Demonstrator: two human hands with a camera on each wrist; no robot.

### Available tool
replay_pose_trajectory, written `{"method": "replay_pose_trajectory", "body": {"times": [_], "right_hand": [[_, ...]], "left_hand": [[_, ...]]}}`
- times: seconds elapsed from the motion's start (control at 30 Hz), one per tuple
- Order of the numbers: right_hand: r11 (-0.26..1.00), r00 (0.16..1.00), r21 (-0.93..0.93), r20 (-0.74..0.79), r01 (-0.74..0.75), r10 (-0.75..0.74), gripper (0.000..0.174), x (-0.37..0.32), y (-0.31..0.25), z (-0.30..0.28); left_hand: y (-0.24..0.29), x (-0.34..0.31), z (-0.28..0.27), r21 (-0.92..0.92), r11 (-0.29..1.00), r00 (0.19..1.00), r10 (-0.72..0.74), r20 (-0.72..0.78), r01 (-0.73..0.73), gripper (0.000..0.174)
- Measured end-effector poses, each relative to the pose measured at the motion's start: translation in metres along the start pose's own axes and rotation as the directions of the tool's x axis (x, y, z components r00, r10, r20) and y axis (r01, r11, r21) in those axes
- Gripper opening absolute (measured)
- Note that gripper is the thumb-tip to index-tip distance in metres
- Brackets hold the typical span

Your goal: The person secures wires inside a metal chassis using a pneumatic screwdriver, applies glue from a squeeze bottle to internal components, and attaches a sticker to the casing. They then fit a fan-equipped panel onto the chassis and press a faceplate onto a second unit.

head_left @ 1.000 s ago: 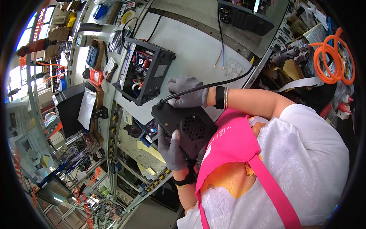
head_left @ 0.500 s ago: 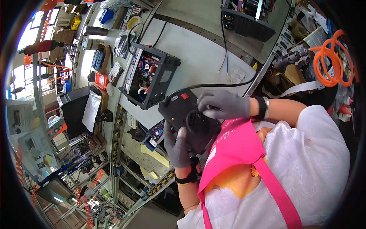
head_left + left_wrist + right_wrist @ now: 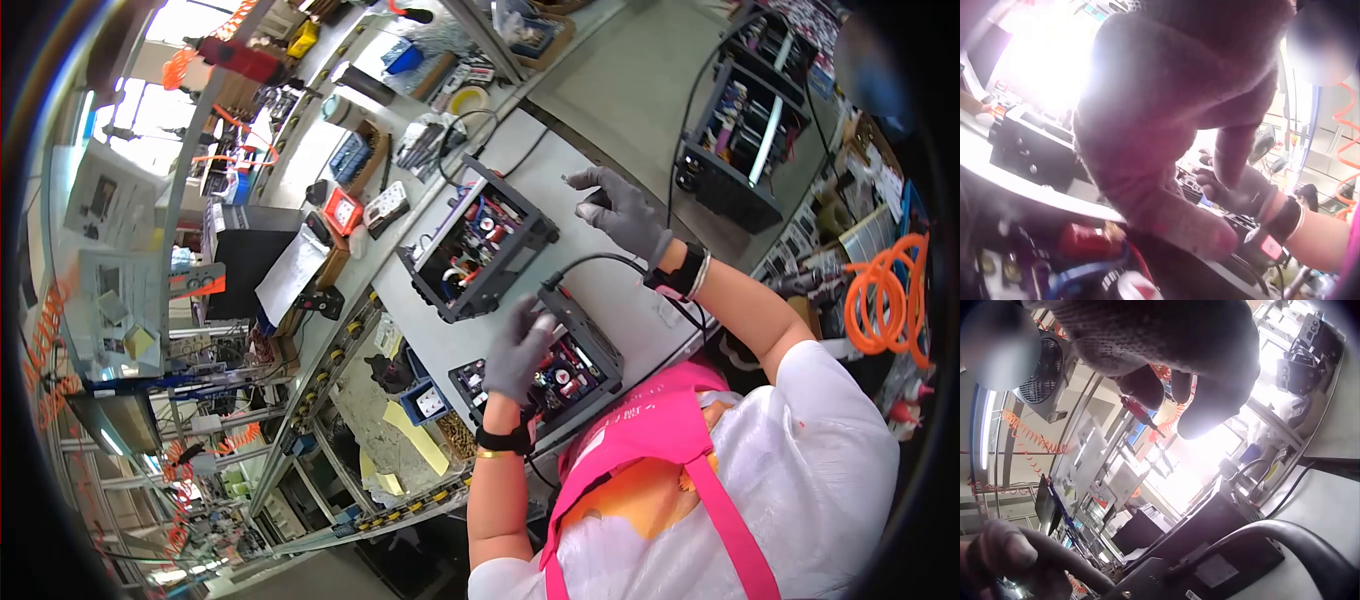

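Note:
The gloved left hand (image 3: 518,350) is over a black-framed device (image 3: 590,335) with exposed boards and wires, its fingers at the frame's far corner. In the left wrist view the thumb of the left hand (image 3: 1179,119) lies along a dark edge above red and blue parts; no pinch shows. The gloved right hand (image 3: 622,215) is raised over the white table, partly bent fingers apart; whether the dark speck at its fingertips is held, I cannot tell. A black cable (image 3: 610,257) runs from the device. A second open device (image 3: 480,240) stands beside it.
More open devices (image 3: 745,150) stand on the grey surface at the upper right. Left of the white table (image 3: 405,310) are a blue bin (image 3: 428,402), a red-and-white meter (image 3: 342,210) and a black box (image 3: 245,255). An orange coiled hose (image 3: 885,310) hangs at right.
The near device has turned from its vented black panel to its exposed inside. The right hand has left it and moved out over the table; the left remains at its edge. The head view has shifted.

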State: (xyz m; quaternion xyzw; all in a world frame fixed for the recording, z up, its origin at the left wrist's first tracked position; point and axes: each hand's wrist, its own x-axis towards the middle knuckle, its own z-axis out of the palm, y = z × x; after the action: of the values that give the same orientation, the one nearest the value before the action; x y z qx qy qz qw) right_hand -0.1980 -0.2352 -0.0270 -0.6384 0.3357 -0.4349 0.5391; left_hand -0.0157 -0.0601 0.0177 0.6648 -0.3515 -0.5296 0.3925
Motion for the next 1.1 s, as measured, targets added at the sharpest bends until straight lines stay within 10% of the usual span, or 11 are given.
{"method": "replay_pose_trajectory", "body": {"times": [0.27, 0.57, 0.7, 0.8, 1.1], "right_hand": [[0.995, 1.000, 0.096, -0.002, 0.002, -0.002, 0.044, 0.056, 0.059, 0.056], [0.987, 0.995, 0.158, 0.100, -0.009, -0.007, 0.062, 0.049, 0.046, 0.045], [0.964, 0.987, 0.258, 0.159, -0.072, 0.031, 0.060, 0.049, 0.041, 0.039], [0.971, 0.982, 0.239, 0.190, -0.031, -0.015, 0.059, 0.051, 0.048, 0.036], [0.804, 0.892, 0.413, 0.337, -0.426, 0.300, 0.037, 0.070, 0.024, 0.047]], "left_hand": [[0.001, 0.089, -0.006, 0.053, 0.968, 0.938, 0.251, -0.239, -0.245, 0.047], [0.019, 0.146, 0.033, -0.305, 0.948, 0.988, 0.053, -0.143, -0.095, 0.039], [0.042, 0.150, 0.037, -0.193, 0.978, 0.968, -0.117, -0.222, 0.074, 0.019], [0.042, 0.143, 0.011, -0.527, 0.831, 0.974, -0.226, -0.026, 0.178, 0.014], [0.082, 0.019, -0.074, -0.599, 0.800, 0.942, -0.220, -0.253, 0.026, 0.030]]}}
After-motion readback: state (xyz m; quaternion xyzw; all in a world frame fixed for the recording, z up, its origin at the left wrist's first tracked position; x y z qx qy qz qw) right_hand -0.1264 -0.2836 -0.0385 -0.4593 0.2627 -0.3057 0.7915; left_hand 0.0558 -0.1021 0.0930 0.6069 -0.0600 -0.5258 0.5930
